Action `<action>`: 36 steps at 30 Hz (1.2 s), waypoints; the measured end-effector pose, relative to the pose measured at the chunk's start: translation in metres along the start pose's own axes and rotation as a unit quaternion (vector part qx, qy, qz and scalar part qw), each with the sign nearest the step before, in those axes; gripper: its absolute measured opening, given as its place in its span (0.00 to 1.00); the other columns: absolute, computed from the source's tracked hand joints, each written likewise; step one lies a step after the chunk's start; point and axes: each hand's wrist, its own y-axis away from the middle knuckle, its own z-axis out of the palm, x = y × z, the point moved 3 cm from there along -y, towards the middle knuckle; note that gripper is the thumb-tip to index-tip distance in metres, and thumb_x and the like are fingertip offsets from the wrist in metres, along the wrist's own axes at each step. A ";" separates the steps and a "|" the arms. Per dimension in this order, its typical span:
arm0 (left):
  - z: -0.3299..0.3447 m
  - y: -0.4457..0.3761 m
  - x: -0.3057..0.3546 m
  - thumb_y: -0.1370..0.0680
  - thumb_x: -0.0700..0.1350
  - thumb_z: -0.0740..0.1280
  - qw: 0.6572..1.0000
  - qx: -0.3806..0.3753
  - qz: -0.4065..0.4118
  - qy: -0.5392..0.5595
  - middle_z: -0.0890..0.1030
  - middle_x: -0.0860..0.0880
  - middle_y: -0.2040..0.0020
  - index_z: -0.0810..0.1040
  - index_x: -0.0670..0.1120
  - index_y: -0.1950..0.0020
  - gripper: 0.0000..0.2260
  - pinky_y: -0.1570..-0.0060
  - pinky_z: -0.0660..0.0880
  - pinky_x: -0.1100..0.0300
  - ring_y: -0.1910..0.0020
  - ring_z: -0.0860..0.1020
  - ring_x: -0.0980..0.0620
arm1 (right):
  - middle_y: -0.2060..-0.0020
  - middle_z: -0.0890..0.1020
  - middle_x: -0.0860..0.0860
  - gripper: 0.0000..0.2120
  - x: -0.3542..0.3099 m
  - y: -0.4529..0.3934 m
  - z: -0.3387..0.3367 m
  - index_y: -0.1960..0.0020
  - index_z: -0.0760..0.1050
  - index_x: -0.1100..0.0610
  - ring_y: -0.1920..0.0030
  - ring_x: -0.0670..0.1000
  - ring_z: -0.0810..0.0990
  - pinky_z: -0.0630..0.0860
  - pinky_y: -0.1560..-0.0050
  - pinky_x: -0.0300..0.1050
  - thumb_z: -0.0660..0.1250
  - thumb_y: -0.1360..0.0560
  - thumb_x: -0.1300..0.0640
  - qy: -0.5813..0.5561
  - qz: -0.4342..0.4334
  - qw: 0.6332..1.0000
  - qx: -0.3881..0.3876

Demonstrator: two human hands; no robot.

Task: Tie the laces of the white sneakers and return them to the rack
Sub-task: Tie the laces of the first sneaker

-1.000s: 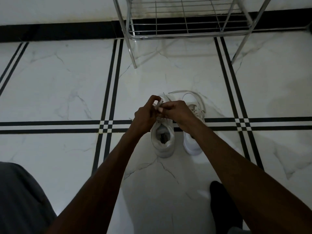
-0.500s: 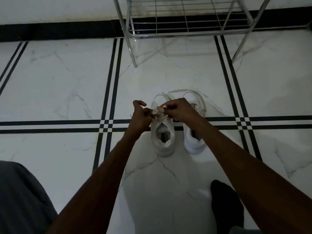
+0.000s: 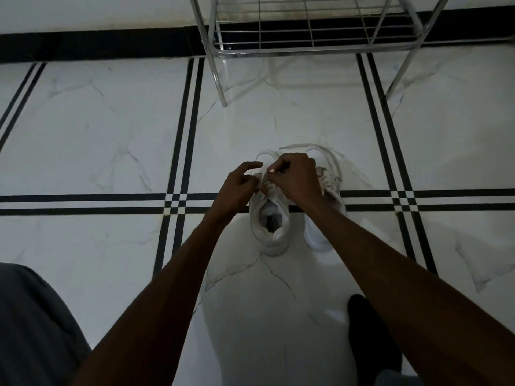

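Note:
Two white sneakers stand side by side on the floor, toes pointing away from me. The left sneaker shows its open collar and dark insole label. The right sneaker is partly hidden behind my right forearm. Its loose lace loops out on the floor ahead. My left hand and my right hand meet over the left sneaker's tongue, each pinching its white lace. The left index finger sticks out straight. The metal rack stands beyond the shoes.
The floor is white marble tile with black stripe lines. A black skirting band runs along the wall. My grey-clad knee is at the bottom left and a dark sock at the bottom right. The rack's front left leg reaches the floor.
Both hands have stayed on the left sneaker's lace. The left hand dropped slightly and its index finger now points out, while the right hand shifted a little forward over the lace.

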 end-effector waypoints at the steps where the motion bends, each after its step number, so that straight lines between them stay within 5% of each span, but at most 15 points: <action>1: 0.000 -0.001 0.000 0.17 0.40 0.60 1.000 -0.012 0.006 -0.007 0.85 0.39 0.52 0.75 0.49 0.30 0.16 0.52 0.78 0.55 0.55 0.82 0.50 | 0.67 0.84 0.47 0.03 -0.001 -0.001 0.000 0.63 0.83 0.57 0.64 0.44 0.83 0.81 0.59 0.39 0.76 0.33 0.63 -0.023 0.018 1.000 -0.001; 8: -0.008 -0.002 0.000 0.20 0.44 0.69 0.993 0.057 0.039 -0.097 0.87 0.46 0.52 0.85 0.43 0.46 0.07 0.55 0.83 0.58 0.58 0.85 0.53 | 0.63 0.87 0.51 0.07 0.007 0.001 -0.006 0.62 0.85 0.56 0.62 0.50 0.87 0.85 0.60 0.48 0.82 0.37 0.56 -0.098 0.131 0.985 -0.059; 10: -0.018 0.001 -0.004 0.21 0.46 0.71 0.981 0.091 0.044 -0.167 0.87 0.48 0.52 0.87 0.45 0.48 0.07 0.58 0.81 0.63 0.61 0.84 0.59 | 0.63 0.87 0.55 0.08 0.024 -0.001 -0.014 0.60 0.85 0.60 0.64 0.52 0.86 0.85 0.61 0.48 0.80 0.36 0.58 -0.069 0.203 0.975 -0.055; 13: -0.035 0.013 -0.023 0.23 0.47 0.73 0.961 0.111 -0.008 -0.253 0.88 0.47 0.54 0.88 0.48 0.48 0.07 0.55 0.81 0.53 0.56 0.85 0.48 | 0.63 0.85 0.60 0.07 0.048 0.001 -0.031 0.62 0.80 0.65 0.63 0.57 0.86 0.84 0.66 0.45 0.70 0.34 0.60 0.061 0.267 0.962 -0.017; 15: -0.035 0.023 -0.031 0.24 0.48 0.73 0.960 0.104 -0.030 -0.256 0.88 0.46 0.55 0.88 0.47 0.48 0.08 0.55 0.81 0.53 0.56 0.85 0.47 | 0.64 0.84 0.61 0.05 0.046 0.004 -0.028 0.64 0.77 0.64 0.64 0.59 0.85 0.81 0.69 0.42 0.68 0.33 0.61 0.125 0.236 0.964 0.001; 18: -0.031 0.030 -0.026 0.23 0.49 0.73 0.968 0.130 -0.021 -0.214 0.87 0.46 0.55 0.88 0.44 0.47 0.11 0.57 0.76 0.61 0.57 0.83 0.53 | 0.61 0.84 0.62 0.11 0.042 0.004 -0.020 0.59 0.79 0.64 0.64 0.60 0.85 0.85 0.63 0.51 0.66 0.38 0.58 0.129 0.227 0.965 0.001; 21: -0.028 0.035 -0.021 0.22 0.46 0.72 0.989 0.134 -0.037 -0.042 0.86 0.49 0.60 0.88 0.43 0.49 0.08 0.60 0.74 0.65 0.64 0.80 0.61 | 0.63 0.84 0.60 0.11 0.049 0.000 -0.021 0.61 0.80 0.64 0.65 0.59 0.86 0.85 0.63 0.54 0.65 0.39 0.57 0.104 0.225 0.969 -0.011; 26: -0.021 0.038 -0.025 0.22 0.45 0.72 0.966 0.178 -0.077 0.171 0.86 0.48 0.57 0.85 0.42 0.46 0.09 0.63 0.76 0.67 0.64 0.82 0.61 | 0.67 0.86 0.56 0.06 0.030 0.003 -0.036 0.64 0.84 0.59 0.68 0.56 0.85 0.85 0.66 0.50 0.71 0.34 0.67 0.061 0.168 0.983 -0.047; 32: -0.034 0.035 -0.030 0.24 0.42 0.75 0.974 0.221 -0.043 0.023 0.87 0.49 0.55 0.86 0.43 0.48 0.07 0.53 0.77 0.65 0.57 0.83 0.61 | 0.64 0.87 0.50 0.07 0.029 -0.001 -0.043 0.64 0.86 0.53 0.62 0.48 0.84 0.82 0.56 0.42 0.75 0.33 0.65 0.165 0.059 0.980 -0.089; 36: -0.039 0.035 -0.029 0.25 0.39 0.74 0.966 0.244 0.002 -0.090 0.85 0.56 0.62 0.86 0.51 0.57 0.07 0.58 0.74 0.77 0.62 0.82 0.66 | 0.63 0.87 0.53 0.10 0.024 0.008 -0.037 0.62 0.86 0.57 0.63 0.52 0.84 0.83 0.60 0.46 0.70 0.33 0.69 0.215 0.020 0.973 -0.085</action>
